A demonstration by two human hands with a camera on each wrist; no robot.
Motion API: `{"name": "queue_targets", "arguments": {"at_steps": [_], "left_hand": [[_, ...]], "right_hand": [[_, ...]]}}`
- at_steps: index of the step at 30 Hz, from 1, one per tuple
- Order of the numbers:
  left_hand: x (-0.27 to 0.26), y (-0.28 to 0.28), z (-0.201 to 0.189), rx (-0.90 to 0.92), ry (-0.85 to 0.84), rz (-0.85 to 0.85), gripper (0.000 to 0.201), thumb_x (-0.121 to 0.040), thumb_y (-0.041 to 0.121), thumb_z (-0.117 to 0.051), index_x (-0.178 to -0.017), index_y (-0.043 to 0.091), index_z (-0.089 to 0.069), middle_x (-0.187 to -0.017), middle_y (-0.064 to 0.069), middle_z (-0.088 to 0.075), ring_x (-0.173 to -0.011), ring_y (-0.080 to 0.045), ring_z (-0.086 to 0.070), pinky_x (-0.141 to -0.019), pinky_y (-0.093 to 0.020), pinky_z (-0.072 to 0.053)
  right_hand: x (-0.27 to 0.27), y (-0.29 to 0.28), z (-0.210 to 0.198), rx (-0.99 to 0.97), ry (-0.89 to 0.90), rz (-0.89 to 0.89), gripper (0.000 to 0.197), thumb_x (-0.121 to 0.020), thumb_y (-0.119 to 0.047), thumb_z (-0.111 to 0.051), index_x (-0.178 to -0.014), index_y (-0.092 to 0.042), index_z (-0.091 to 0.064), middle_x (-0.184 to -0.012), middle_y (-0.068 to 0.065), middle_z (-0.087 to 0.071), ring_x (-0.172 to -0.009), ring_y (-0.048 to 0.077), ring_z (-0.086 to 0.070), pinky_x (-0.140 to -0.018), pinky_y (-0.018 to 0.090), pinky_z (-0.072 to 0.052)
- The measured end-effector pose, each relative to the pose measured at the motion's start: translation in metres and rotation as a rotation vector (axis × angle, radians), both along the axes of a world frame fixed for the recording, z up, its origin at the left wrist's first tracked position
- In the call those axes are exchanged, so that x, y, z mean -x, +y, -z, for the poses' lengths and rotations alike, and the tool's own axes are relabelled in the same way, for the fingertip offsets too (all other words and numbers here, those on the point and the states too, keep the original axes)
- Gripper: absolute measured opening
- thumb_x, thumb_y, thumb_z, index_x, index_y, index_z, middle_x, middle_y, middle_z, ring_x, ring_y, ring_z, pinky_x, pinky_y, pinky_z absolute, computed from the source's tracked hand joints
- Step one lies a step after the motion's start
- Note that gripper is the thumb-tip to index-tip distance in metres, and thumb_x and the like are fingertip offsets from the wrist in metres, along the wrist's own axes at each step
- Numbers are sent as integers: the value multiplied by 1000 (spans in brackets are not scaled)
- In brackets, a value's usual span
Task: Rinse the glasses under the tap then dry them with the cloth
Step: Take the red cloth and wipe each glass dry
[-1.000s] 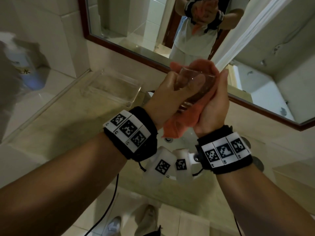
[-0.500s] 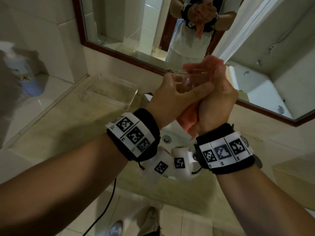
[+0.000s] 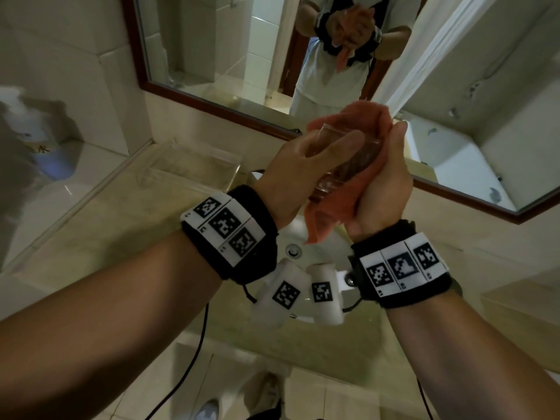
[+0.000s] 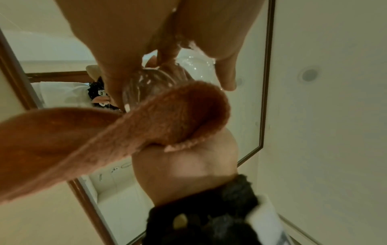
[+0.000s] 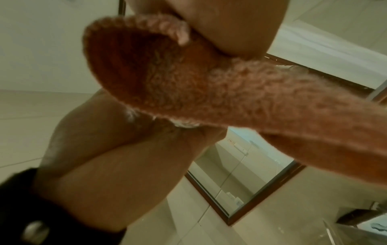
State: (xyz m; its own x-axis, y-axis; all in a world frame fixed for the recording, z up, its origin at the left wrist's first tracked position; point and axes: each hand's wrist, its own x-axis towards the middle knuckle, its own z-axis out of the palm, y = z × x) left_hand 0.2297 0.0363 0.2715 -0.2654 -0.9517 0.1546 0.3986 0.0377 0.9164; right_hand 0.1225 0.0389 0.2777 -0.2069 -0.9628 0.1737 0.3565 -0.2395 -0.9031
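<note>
A clear drinking glass point(image 3: 345, 165) is held up over the sink, tilted with its rim toward the mirror. My left hand point(image 3: 306, 168) grips it, thumb laid across its side. An orange cloth point(image 3: 342, 204) wraps the far and right side of the glass, and my right hand point(image 3: 385, 180) holds that cloth against it. The left wrist view shows the glass point(image 4: 146, 82) between my fingers, the cloth point(image 4: 130, 132) folded just below. The right wrist view is mostly filled by the cloth point(image 5: 188, 79); the glass is hidden there.
A white basin with a drain point(image 3: 293, 250) lies under my hands. On the counter at left stands a clear plastic tray point(image 3: 191, 168), with a soap bottle point(image 3: 33, 137) beyond it. A framed mirror point(image 3: 230, 56) runs along the wall. A cable point(image 3: 188, 365) hangs from my wrist.
Both hands have worked the cloth round the glass: the right hand's fingers closed over the cloth's top, then shifted back to its side, and the hanging cloth tail swung.
</note>
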Motion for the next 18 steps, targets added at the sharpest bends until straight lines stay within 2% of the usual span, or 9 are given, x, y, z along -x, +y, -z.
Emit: {"name": "queue_targets", "arguments": {"at_steps": [2,4,5,7,9,11,14,16,18], "left_hand": [[3,-1,1,-10,-8,-2,52,-93,37,-58,-127,-2,-60,-122,-24,-67,-112,-37,-66,-102,-52,-51],[6,-3,1,4,-64,-54,54,-95,44,-55,-126,0,-60,-121,-21,-69,-114,-37,-66,-104,-56,-49],[7,-4,0,12,-105,-97,57,-96,48,-53,-127,1,-60,-121,-19,-69,-113,-34,-66,-102,-54,-51],[10,-3,-2,-12,-145,-152,74,-88,63,-54,-129,2,-55,-119,-16,-69,-107,-27,-70,-93,-46,-58],[13,-1,-4,-69,-102,-175,89,-72,67,-71,-131,5,-47,-119,-11,-68,-103,-19,-71,-84,-35,-60],[13,-2,-3,-66,-70,-207,94,-59,54,-87,-128,7,-44,-120,-9,-67,-105,-18,-71,-88,-36,-60],[13,0,-5,-49,43,-190,80,-62,32,-90,-125,6,-47,-120,-13,-68,-107,-23,-71,-91,-41,-58],[13,3,-7,-36,121,-156,65,-72,21,-84,-125,4,-51,-121,-17,-67,-109,-26,-69,-89,-38,-58],[11,4,-8,-9,141,-114,54,-82,18,-76,-128,1,-54,-122,-21,-67,-107,-29,-69,-87,-36,-58]], "right_hand": [[-2,1,-5,70,-32,-70,59,-106,-47,-28,-111,-2,-66,-128,46,-51,-115,53,-55,-109,70,-35],[-2,1,-7,96,35,-50,60,-106,-47,-28,-110,-1,-66,-120,41,-60,-111,49,-61,-106,68,-41],[-3,1,-7,107,87,-20,61,-106,-45,-28,-113,3,-64,-116,39,-63,-107,47,-64,-102,62,-48],[-3,0,-9,141,155,24,58,-109,-37,-26,-118,10,-58,-110,37,-65,-100,41,-69,-87,40,-59],[-3,1,-14,174,144,38,57,-111,-32,-22,-117,13,-57,-106,38,-65,-92,37,-71,-77,31,-58],[-5,3,-21,200,77,-17,56,-112,-28,-18,-113,12,-57,-100,38,-64,-83,33,-70,-72,34,-59],[0,-2,-22,154,148,71,54,-111,-31,-25,-100,1,-68,-85,13,-74,-79,23,-74,-72,33,-59],[3,-4,-20,97,209,95,57,-108,-42,-30,-90,-17,-77,-87,5,-78,-89,24,-75,-84,41,-59],[3,-3,-17,29,201,19,58,-102,-56,-30,-89,-26,-79,-99,12,-77,-102,32,-73,-97,55,-54]]}}
